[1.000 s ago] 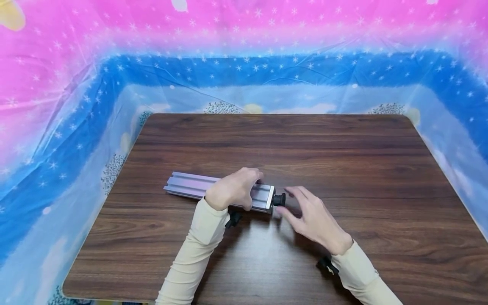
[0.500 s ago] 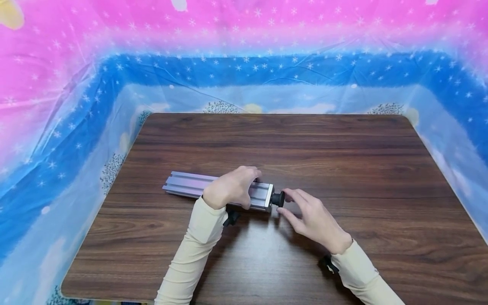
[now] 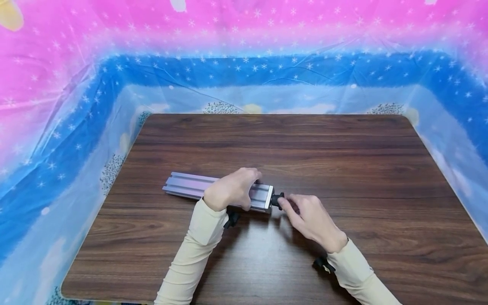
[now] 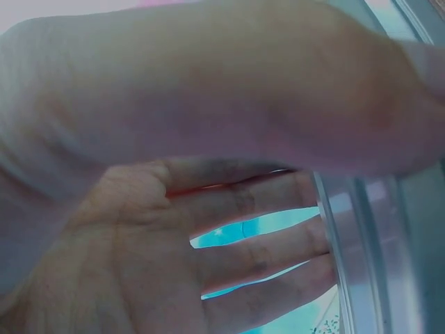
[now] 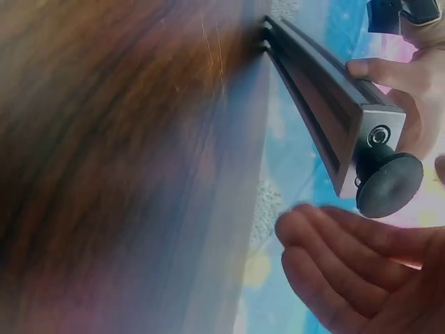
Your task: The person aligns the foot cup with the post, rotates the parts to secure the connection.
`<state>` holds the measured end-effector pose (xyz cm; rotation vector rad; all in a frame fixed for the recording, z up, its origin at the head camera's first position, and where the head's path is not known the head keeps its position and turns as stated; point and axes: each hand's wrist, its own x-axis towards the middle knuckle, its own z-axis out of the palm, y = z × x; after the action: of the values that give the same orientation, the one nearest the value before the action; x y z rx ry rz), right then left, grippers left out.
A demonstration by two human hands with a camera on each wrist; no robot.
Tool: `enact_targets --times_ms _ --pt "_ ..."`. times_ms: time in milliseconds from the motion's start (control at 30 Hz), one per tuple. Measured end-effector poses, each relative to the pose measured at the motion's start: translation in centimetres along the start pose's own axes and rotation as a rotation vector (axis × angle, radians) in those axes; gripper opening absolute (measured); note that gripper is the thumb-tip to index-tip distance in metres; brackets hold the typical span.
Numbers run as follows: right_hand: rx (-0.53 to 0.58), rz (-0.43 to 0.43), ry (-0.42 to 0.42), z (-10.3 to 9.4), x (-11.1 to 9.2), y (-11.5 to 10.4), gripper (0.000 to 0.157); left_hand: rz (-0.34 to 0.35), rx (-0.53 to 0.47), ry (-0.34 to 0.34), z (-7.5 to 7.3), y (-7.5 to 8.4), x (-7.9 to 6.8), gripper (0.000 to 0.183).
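A silver grooved aluminium profile (image 3: 188, 184) lies on the table, slightly slanted. On its right end is a pale end plate (image 3: 269, 199) with a black round knob (image 5: 391, 185) standing out from it. My left hand (image 3: 231, 189) grips the profile from above near its right part, thumb on the near side and fingers over the far side. In the left wrist view, the fingertips meet the profile's edge. My right hand (image 3: 313, 219) pinches the knob between thumb and fingers in the head view, covering part of it. The right wrist view shows fingers (image 5: 348, 257) close below the knob.
The dark wood-grain table (image 3: 343, 161) has rounded corners. A pink and blue snowflake-printed cloth (image 3: 244, 72) hangs around its back and sides. Black straps with small fittings (image 3: 324, 265) sit at both wrists, over cream sleeves (image 3: 190, 258).
My right hand's thumb and fingers have drawn together onto the knob, having been spread around it earlier. The left hand and the profile stay almost in place.
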<state>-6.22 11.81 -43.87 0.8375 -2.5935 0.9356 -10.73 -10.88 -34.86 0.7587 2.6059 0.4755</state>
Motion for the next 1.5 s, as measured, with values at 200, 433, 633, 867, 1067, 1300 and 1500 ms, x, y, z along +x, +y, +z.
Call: enact_targets --times_ms 200,433,633,867,1067,1300,1500 --pt "-0.026 -0.100 -0.011 -0.3 -0.1 -0.2 0.068 -0.017 -0.002 -0.007 -0.2 0.0 0.0 0.070" --pt "-0.012 -0.236 0.055 0.0 0.2 0.1 0.054 -0.028 0.002 -0.006 -0.2 -0.2 -0.1 0.065" --pt "0.076 -0.172 0.071 0.2 0.3 0.3 0.043 -0.024 -0.004 0.009 0.0 -0.4 0.0 0.064" --pt "0.179 0.023 -0.028 0.4 0.3 -0.2 0.027 -0.001 -0.005 0.026 0.4 -0.5 0.0 0.061" --pt "0.188 0.184 -0.065 0.5 0.3 -0.4 0.021 -0.019 0.010 0.028 0.7 -0.2 0.2 0.064" --pt "0.212 0.317 -0.110 0.6 0.3 -0.4 0.034 0.005 0.010 0.060 1.1 0.0 0.3 0.056" --pt "0.306 0.491 -0.158 0.8 0.5 -0.4 0.058 0.024 0.008 0.080 1.2 0.1 0.4 0.054"
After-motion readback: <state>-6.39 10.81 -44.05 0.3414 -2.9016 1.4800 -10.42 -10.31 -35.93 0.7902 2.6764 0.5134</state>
